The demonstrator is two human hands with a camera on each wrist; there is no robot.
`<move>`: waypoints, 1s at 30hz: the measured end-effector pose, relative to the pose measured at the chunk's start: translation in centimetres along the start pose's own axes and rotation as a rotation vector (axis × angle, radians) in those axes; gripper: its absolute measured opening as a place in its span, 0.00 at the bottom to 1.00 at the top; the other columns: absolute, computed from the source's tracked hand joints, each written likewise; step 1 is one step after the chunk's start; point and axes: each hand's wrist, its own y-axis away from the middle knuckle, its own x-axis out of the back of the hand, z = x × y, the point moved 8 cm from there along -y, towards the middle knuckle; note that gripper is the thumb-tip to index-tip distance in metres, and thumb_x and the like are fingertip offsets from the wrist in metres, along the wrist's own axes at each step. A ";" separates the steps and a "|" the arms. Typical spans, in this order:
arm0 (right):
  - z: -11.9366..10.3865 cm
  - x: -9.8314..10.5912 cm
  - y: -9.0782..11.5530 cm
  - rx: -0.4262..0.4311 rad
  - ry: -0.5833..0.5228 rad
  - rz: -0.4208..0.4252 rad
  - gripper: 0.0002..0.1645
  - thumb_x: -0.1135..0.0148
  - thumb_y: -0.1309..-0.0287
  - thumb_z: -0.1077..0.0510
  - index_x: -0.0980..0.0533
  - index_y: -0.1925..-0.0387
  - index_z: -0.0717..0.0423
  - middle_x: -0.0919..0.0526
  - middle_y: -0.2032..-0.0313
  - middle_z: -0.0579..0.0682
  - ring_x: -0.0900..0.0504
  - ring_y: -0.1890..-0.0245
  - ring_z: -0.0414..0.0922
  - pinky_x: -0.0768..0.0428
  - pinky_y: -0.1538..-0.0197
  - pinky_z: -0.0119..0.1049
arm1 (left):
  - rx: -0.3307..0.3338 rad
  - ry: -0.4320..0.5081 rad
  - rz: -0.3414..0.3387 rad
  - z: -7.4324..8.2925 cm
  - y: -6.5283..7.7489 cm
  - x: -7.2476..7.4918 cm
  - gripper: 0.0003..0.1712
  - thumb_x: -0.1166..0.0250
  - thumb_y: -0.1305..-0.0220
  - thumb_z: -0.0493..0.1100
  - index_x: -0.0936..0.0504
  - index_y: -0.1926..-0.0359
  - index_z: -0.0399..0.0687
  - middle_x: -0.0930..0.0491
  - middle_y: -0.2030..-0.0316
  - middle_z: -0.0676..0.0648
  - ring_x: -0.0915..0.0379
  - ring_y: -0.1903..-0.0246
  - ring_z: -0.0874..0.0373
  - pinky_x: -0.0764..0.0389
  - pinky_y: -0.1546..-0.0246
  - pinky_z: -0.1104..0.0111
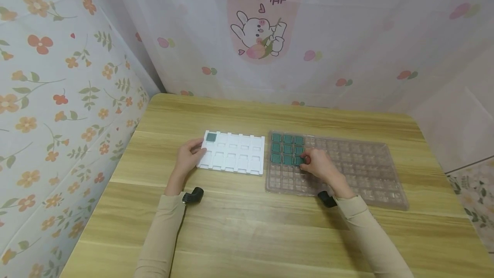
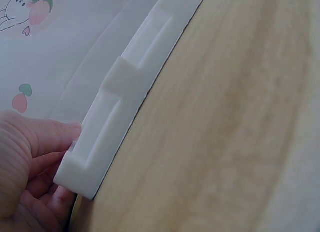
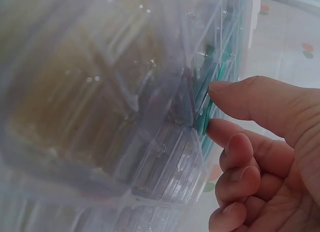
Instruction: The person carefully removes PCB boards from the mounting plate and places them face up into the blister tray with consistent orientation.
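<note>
My left hand (image 1: pixel 188 156) grips the left end of a white plastic tray (image 1: pixel 231 151) with two rows of shallow pockets, thumb over its edge in the left wrist view. One green square chip (image 1: pixel 211 137) lies in the tray's far left pocket. To the right, a clear plastic blister tray (image 1: pixel 359 162) carries several more green chips (image 1: pixel 287 148) in its far left cells. Over that block my right hand (image 1: pixel 322 166) pinches the chip at the near right corner (image 1: pixel 299 161) between thumb and index finger. The right wrist view shows both fingertips at this chip's edges (image 3: pixel 204 117), the other fingers curled.
Both trays stand side by side on a wood-grain table (image 1: pixel 247 226), a narrow gap between them. A black wrist camera (image 1: pixel 194 195) sits on the left cuff, another (image 1: pixel 327 199) near the blister tray's front edge. Printed curtains (image 1: pixel 339 55) hang behind the table.
</note>
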 end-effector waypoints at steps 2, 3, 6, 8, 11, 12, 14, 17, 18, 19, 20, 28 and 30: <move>0.0 0.1 0.0 0.000 0.000 -0.001 0.15 0.33 0.50 0.65 0.22 0.60 0.71 0.31 0.82 0.47 0.36 0.83 0.41 0.36 0.78 0.31 | 0.000 -0.001 0.000 0.1 0.0 0.0 0.23 0.38 0.40 0.31 0.27 0.43 0.29 0.30 0.43 0.33 0.30 0.45 0.43 0.26 0.44 0.58; 0.0 0.1 -0.1 0.002 0.002 0.000 0.15 0.34 0.50 0.65 0.22 0.60 0.72 0.31 0.82 0.47 0.36 0.83 0.41 0.36 0.78 0.31 | 0.003 -0.003 -0.001 0.0 0.0 0.0 0.23 0.38 0.40 0.31 0.27 0.43 0.30 0.30 0.43 0.33 0.30 0.45 0.43 0.26 0.44 0.58; 0.1 0.1 -0.2 -0.003 0.003 -0.005 0.15 0.34 0.49 0.65 0.22 0.60 0.72 0.30 0.82 0.48 0.35 0.82 0.41 0.36 0.78 0.31 | 0.014 -0.010 -0.001 0.0 0.0 0.0 0.23 0.38 0.40 0.31 0.27 0.43 0.30 0.30 0.42 0.33 0.31 0.45 0.43 0.26 0.44 0.58; 0.2 0.1 -0.2 -0.002 0.004 -0.011 0.15 0.34 0.49 0.65 0.22 0.59 0.72 0.30 0.82 0.48 0.35 0.82 0.41 0.36 0.78 0.32 | 0.022 -0.014 -0.001 -0.1 0.0 0.1 0.23 0.38 0.40 0.31 0.27 0.43 0.30 0.30 0.42 0.33 0.31 0.44 0.43 0.26 0.44 0.58; 0.2 0.0 -0.3 0.000 0.012 -0.013 0.15 0.34 0.49 0.66 0.22 0.59 0.72 0.30 0.82 0.48 0.35 0.82 0.41 0.35 0.78 0.32 | 0.024 -0.015 0.000 0.0 0.0 0.1 0.23 0.38 0.40 0.32 0.27 0.43 0.30 0.30 0.42 0.33 0.31 0.44 0.43 0.26 0.44 0.59; 0.2 0.0 -0.3 0.004 0.013 -0.011 0.15 0.34 0.49 0.66 0.22 0.59 0.72 0.29 0.82 0.48 0.35 0.82 0.41 0.35 0.78 0.32 | 0.023 -0.018 0.000 0.0 0.0 0.1 0.23 0.38 0.40 0.32 0.27 0.43 0.30 0.30 0.42 0.33 0.31 0.44 0.43 0.26 0.44 0.59; 0.1 0.0 -0.3 0.012 0.017 -0.007 0.15 0.34 0.50 0.66 0.22 0.60 0.72 0.29 0.82 0.48 0.34 0.82 0.41 0.35 0.78 0.32 | 0.022 -0.016 0.000 0.0 0.0 0.1 0.23 0.38 0.40 0.31 0.27 0.43 0.30 0.30 0.42 0.33 0.30 0.45 0.43 0.26 0.44 0.59; 0.0 0.1 -0.3 0.013 0.016 -0.002 0.15 0.34 0.50 0.66 0.22 0.60 0.71 0.29 0.82 0.48 0.34 0.82 0.41 0.35 0.78 0.32 | 0.018 -0.012 0.000 0.0 0.0 0.1 0.23 0.38 0.40 0.31 0.27 0.43 0.30 0.30 0.42 0.33 0.30 0.45 0.42 0.26 0.45 0.58; 0.0 0.1 -0.3 0.015 0.017 0.000 0.15 0.34 0.51 0.66 0.22 0.61 0.71 0.29 0.82 0.48 0.34 0.82 0.41 0.35 0.78 0.32 | 0.018 -0.011 0.000 0.0 0.0 0.1 0.23 0.38 0.40 0.31 0.27 0.43 0.30 0.30 0.42 0.33 0.30 0.45 0.42 0.26 0.45 0.58; 0.0 0.1 -0.3 0.013 0.017 0.003 0.14 0.33 0.51 0.66 0.22 0.61 0.71 0.29 0.82 0.48 0.34 0.82 0.41 0.35 0.78 0.32 | 0.017 -0.009 0.001 0.0 0.0 0.1 0.23 0.38 0.40 0.31 0.27 0.43 0.30 0.30 0.43 0.33 0.30 0.45 0.42 0.26 0.45 0.58; 0.0 0.2 -0.3 0.010 0.020 0.005 0.15 0.33 0.51 0.66 0.21 0.61 0.71 0.30 0.82 0.48 0.34 0.82 0.41 0.35 0.78 0.32 | 0.017 -0.010 0.001 0.0 0.0 0.1 0.23 0.38 0.40 0.31 0.27 0.43 0.30 0.30 0.43 0.33 0.30 0.45 0.42 0.26 0.45 0.58; 0.1 0.2 -0.2 0.003 0.032 0.008 0.14 0.34 0.50 0.65 0.21 0.61 0.70 0.30 0.82 0.48 0.35 0.82 0.41 0.34 0.78 0.32 | 0.013 -0.006 -0.001 -0.1 0.0 0.0 0.23 0.38 0.41 0.30 0.27 0.44 0.28 0.30 0.43 0.32 0.30 0.45 0.42 0.26 0.45 0.59; 0.2 0.2 -0.2 -0.001 0.034 0.008 0.14 0.34 0.50 0.65 0.21 0.61 0.70 0.30 0.81 0.48 0.34 0.82 0.41 0.34 0.78 0.32 | 0.012 -0.007 0.000 -0.1 0.0 0.0 0.23 0.38 0.41 0.30 0.27 0.44 0.28 0.30 0.43 0.32 0.30 0.45 0.42 0.26 0.45 0.59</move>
